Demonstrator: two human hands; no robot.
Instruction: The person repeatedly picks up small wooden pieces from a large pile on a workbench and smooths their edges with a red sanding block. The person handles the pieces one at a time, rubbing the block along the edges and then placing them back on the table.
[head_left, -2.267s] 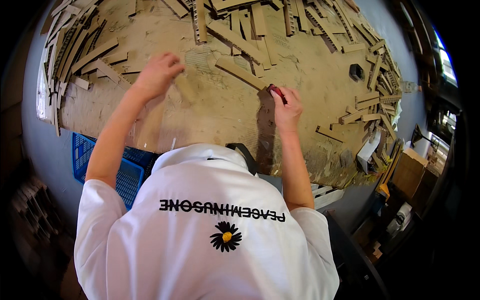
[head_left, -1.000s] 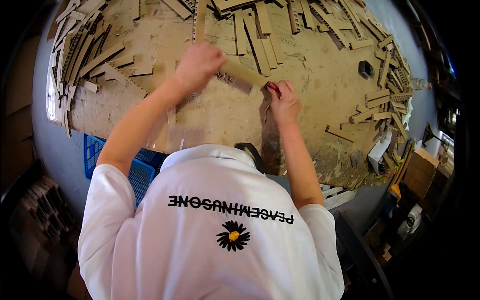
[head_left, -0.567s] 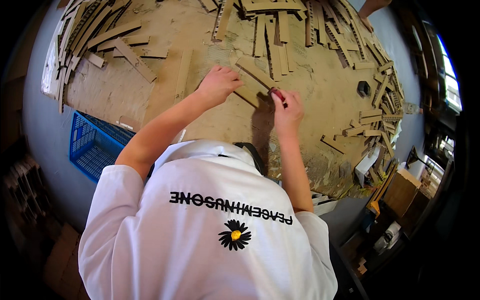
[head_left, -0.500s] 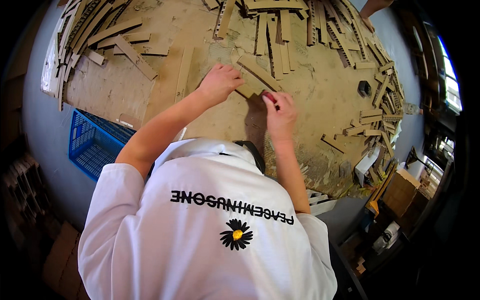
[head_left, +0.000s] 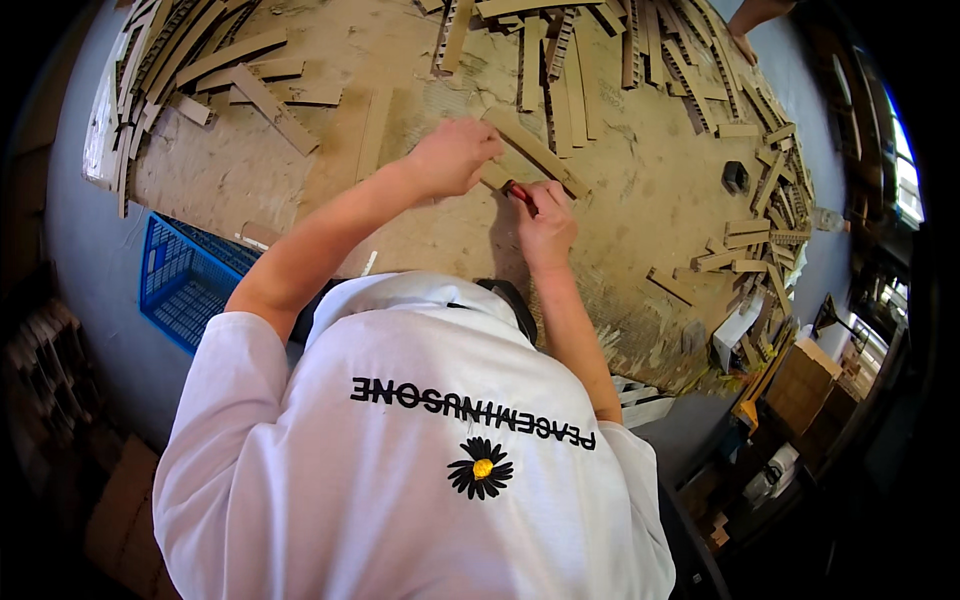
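A short cardboard strip (head_left: 494, 177) lies on the worktable between my two hands. The curled fingers of my left hand (head_left: 458, 157) are closed on its far left end, and the fingertips are partly hidden. My right hand (head_left: 547, 228) is closed around a small tool with a dark red handle (head_left: 520, 192). This tool meets the near right end of the strip, but its tip is too small to make out. Just beyond, a longer cardboard strip (head_left: 537, 152) lies slantwise, running close past my right fingers.
Cardboard strips (head_left: 575, 100) lie loose at the far middle, with piles at the far left (head_left: 180, 50) and along the right edge (head_left: 745, 235). A black hexagonal object (head_left: 735, 178) sits on the right. A blue crate (head_left: 190, 290) stands below the left edge. Another person's arm (head_left: 755, 18) shows top right.
My right hand has moved left with the red-handled tool, closer to my left hand. More of the longer strip's near end now shows. My left hand stays on the short strip.
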